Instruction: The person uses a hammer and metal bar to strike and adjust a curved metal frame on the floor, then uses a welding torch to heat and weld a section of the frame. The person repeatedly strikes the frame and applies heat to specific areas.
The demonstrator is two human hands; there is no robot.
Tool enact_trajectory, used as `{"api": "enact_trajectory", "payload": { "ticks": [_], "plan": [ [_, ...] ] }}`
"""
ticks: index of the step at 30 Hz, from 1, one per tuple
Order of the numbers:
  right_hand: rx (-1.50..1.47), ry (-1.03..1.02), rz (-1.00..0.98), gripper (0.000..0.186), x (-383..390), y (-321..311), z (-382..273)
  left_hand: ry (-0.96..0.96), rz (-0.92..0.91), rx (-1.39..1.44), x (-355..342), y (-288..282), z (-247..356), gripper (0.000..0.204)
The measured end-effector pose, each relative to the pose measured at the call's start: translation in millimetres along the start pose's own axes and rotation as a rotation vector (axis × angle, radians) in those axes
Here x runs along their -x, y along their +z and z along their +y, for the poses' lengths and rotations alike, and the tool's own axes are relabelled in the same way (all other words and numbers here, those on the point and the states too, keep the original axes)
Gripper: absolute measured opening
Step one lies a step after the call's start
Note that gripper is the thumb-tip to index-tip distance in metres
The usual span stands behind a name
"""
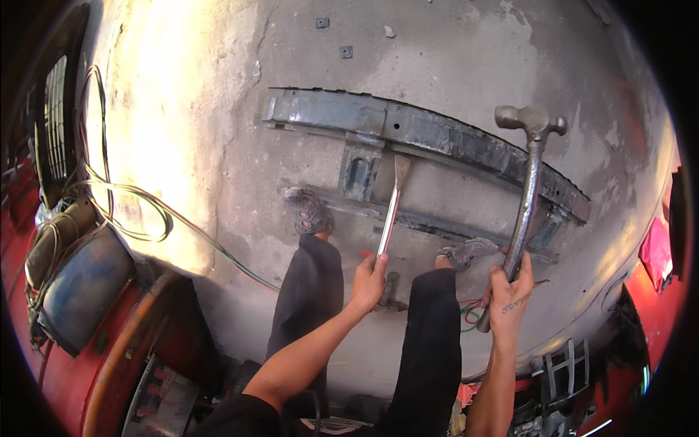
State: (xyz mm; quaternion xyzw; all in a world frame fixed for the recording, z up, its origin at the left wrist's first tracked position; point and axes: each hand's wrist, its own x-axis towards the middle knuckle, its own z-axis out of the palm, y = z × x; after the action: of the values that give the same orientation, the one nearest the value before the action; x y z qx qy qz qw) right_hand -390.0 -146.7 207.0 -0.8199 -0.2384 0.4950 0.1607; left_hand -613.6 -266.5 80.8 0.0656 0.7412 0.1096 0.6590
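My left hand (368, 285) is closed around the shaft of a flat-bladed chisel (392, 213). Its wide tip points away from me, close to the near edge of a long, curved grey metal beam (328, 111) on the floor. In my right hand (505, 298) is a metal ball-peen hammer (528, 175), gripped by the lower handle with its head up. From this angle the hammer overlaps the beam's right part. A bracket (358, 169) with a slot joins the beam to a thinner bar (422, 222) nearer to me. My shoes (307, 211) are at that bar.
Green and red hoses (166, 211) run across the floor on the left, near a blue tank (86, 284) and red bodywork. Two small square metal pieces (346, 52) lie beyond the beam. On the right are a pink item (655, 251) and a metal frame (568, 371).
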Motion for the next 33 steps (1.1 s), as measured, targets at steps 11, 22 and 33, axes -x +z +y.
{"api": "enact_trajectory", "payload": {
  "ticks": [11,22,33],
  "plan": [
    [-0.385,-0.403,0.238,0.042,8.4,50.4,-88.5,-0.163,0.003,0.087,-17.4,-17.6,42.1,0.043],
    [0.142,0.143,-0.146,0.032,-8.8,45.1,-0.4,-0.159,-0.019,0.083,6.3,-12.2,6.1,0.046],
    [-0.317,-0.289,0.12,0.042,11.6,38.6,-65.9,-0.172,-0.025,0.112,-17.8,-19.5,44.2,0.05]
  ]
}}
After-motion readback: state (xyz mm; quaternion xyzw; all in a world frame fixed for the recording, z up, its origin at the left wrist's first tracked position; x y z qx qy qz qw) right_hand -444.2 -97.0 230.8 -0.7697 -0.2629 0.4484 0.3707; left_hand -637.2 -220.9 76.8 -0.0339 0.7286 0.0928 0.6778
